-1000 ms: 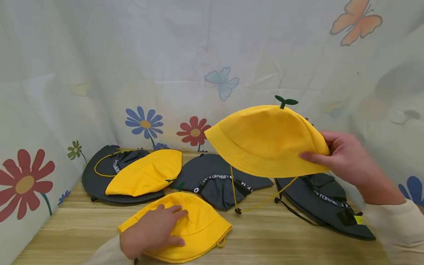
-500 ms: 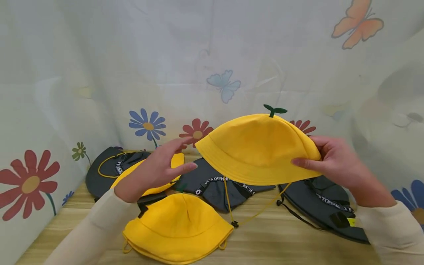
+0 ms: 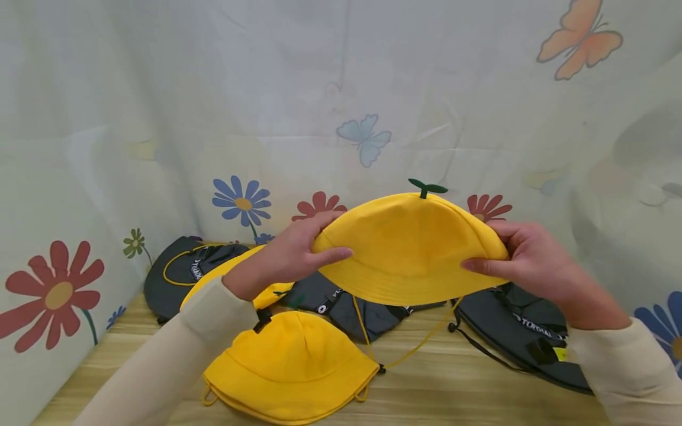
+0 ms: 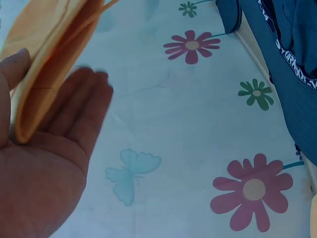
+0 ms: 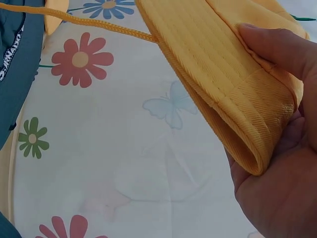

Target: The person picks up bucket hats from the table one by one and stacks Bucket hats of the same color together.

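Observation:
A yellow bucket hat (image 3: pixel 410 248) with a green sprout on its crown is held up flattened above the table, its yellow chin cord (image 3: pixel 415 349) hanging in a loop below. My right hand (image 3: pixel 533 260) grips the hat's right end, thumb in front and fingers behind. My left hand (image 3: pixel 293 251) is at the left end, its thumb (image 4: pixel 17 67) on the near face and its fingers behind the brim. Below, a second yellow bucket hat (image 3: pixel 298 367) lies on the table (image 3: pixel 453 396). Another yellow hat (image 3: pixel 218 284) behind my left forearm is partly hidden.
Dark grey hats with lettered straps lie along the back: one at left (image 3: pixel 165 278) under the yellow hat, one in the middle (image 3: pixel 367 319), one at right (image 3: pixel 511 331) with a black cord. Behind them hangs a curtain (image 3: pixel 453 89) printed with flowers and butterflies.
My left hand has left the yellow hat on the table, risen, and taken hold of the raised hat's left end. My right hand has brought that hat a little left and lower.

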`<state>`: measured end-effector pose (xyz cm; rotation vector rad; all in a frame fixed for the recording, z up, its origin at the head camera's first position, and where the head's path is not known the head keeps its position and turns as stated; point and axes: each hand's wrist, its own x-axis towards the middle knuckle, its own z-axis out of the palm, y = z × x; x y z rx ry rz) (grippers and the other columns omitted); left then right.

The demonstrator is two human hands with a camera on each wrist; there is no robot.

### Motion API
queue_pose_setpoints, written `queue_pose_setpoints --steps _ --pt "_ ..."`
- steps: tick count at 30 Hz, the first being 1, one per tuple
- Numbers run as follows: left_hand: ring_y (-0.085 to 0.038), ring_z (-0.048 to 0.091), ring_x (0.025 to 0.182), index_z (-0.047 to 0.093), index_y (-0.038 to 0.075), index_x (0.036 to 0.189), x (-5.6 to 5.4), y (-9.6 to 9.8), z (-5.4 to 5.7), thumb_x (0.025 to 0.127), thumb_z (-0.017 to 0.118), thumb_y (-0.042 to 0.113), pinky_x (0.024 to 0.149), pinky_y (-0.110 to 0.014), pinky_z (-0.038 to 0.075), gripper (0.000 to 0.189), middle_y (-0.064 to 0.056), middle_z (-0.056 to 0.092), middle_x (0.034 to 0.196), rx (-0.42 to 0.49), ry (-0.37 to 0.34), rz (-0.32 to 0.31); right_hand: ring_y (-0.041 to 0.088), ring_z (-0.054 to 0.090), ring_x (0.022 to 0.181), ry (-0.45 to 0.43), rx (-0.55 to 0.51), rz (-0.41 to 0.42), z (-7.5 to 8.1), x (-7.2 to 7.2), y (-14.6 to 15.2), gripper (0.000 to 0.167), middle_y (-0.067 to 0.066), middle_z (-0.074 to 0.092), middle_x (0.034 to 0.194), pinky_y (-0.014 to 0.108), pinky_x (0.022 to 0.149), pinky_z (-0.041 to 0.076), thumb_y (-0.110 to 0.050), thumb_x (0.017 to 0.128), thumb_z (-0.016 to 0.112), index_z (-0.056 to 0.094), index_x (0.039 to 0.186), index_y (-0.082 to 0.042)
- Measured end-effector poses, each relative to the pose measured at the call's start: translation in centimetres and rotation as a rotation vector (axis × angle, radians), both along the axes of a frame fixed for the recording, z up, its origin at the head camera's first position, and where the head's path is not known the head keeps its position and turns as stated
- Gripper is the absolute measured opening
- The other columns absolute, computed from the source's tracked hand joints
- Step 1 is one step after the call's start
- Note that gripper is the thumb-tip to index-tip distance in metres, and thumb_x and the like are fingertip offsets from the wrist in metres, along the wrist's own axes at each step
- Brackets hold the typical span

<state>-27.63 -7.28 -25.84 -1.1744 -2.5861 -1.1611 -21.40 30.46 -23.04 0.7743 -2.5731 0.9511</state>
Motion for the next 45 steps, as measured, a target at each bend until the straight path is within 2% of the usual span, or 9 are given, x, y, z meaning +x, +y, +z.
queue_pose_setpoints --steps 4,7,12,19,23,33,37,41,45 --pt "-0.013 0.070 0.092 0.062 0.010 0.127 -0.4 0.0 0.2 0.100 0.067 0.025 0.085 -0.030 0.060 0.031 -0.003 0.070 0.106 0.039 -0.026 -0.061 0.017 0.069 0.063 0.006 0.007 -0.001 0.4 -0.3 0.2 0.024 -0.005 0.075 0.081 0.027 0.055 0.057 -0.005 0.085 0.083 0.072 0.105 -0.010" --pt "-0.014 0.072 0.092 0.064 0.008 0.126 -0.6 -0.1 0.7 0.101 0.066 0.022 0.086 -0.030 0.061 0.029 -0.004 0.073 0.105 0.070 -0.026 -0.070 0.017 0.068 0.063 0.000 -0.004 -0.014 0.8 -0.6 0.4 0.023 -0.005 0.074 0.082 0.026 0.057 0.058 -0.005 0.085 0.082 0.072 0.106 -0.010" --pt "-0.018 0.067 0.090 0.064 0.005 0.124 -0.7 0.1 1.9 0.102 0.064 0.019 0.085 -0.031 0.060 0.026 -0.006 0.068 0.103 0.099 0.013 -0.063 0.016 0.068 0.066 0.038 -0.030 -0.027 2.1 -0.8 0.4 0.021 -0.006 0.073 0.087 0.023 0.059 0.057 -0.002 0.086 0.081 0.074 0.105 -0.008" --pt "-0.016 0.074 0.095 0.065 0.008 0.123 -0.8 -0.9 3.3 0.102 0.064 0.020 0.090 -0.036 0.060 0.024 -0.005 0.075 0.109 0.133 0.015 -0.027 0.008 0.068 0.066 0.178 0.028 -0.130 3.6 -1.0 -0.6 0.028 -0.017 0.074 0.084 0.017 0.059 0.052 -0.007 0.081 0.086 0.076 0.106 -0.017" --pt "-0.015 0.075 0.095 0.065 0.009 0.124 -0.6 -1.8 3.8 0.102 0.065 0.021 0.090 -0.036 0.061 0.025 -0.004 0.076 0.109 0.135 0.020 -0.009 0.006 0.069 0.065 0.214 0.012 -0.101 3.6 -1.3 -1.2 0.029 -0.016 0.074 0.083 0.016 0.059 0.053 -0.004 0.080 0.087 0.076 0.103 -0.016" --pt "-0.017 0.075 0.093 0.067 0.008 0.121 -0.5 -6.7 5.1 0.101 0.065 0.024 0.084 -0.028 0.061 0.026 -0.007 0.075 0.110 0.064 0.076 0.072 0.006 0.071 0.068 0.247 -0.039 0.028 1.7 -2.1 -5.3 0.027 0.002 0.078 0.092 0.020 0.058 0.056 -0.008 0.084 0.084 0.075 0.108 -0.012" --pt "-0.017 0.073 0.089 0.067 0.008 0.121 -0.4 -8.9 5.0 0.102 0.065 0.024 0.079 -0.023 0.060 0.025 -0.008 0.075 0.107 0.026 0.096 0.101 0.007 0.069 0.068 0.241 -0.091 0.075 0.4 -2.7 -7.2 0.026 0.001 0.076 0.091 0.020 0.057 0.054 -0.008 0.084 0.084 0.075 0.108 -0.011" --pt "-0.015 0.073 0.085 0.068 0.008 0.119 -0.2 -10.7 4.1 0.101 0.066 0.024 0.077 -0.023 0.060 0.024 -0.007 0.075 0.104 -0.011 0.099 0.125 0.008 0.069 0.069 0.229 -0.125 0.115 -1.4 -3.0 -8.9 0.026 -0.001 0.076 0.091 0.021 0.056 0.054 -0.009 0.083 0.084 0.076 0.108 -0.013" --pt "-0.013 0.072 0.082 0.068 0.011 0.117 -0.2 -12.1 2.0 0.101 0.066 0.025 0.075 -0.024 0.060 0.021 -0.004 0.076 0.103 -0.035 0.060 0.140 0.007 0.073 0.075 0.178 -0.131 0.146 -3.6 -2.9 -10.1 0.026 -0.001 0.078 0.096 0.024 0.061 0.059 -0.011 0.086 0.083 0.076 0.111 -0.014"
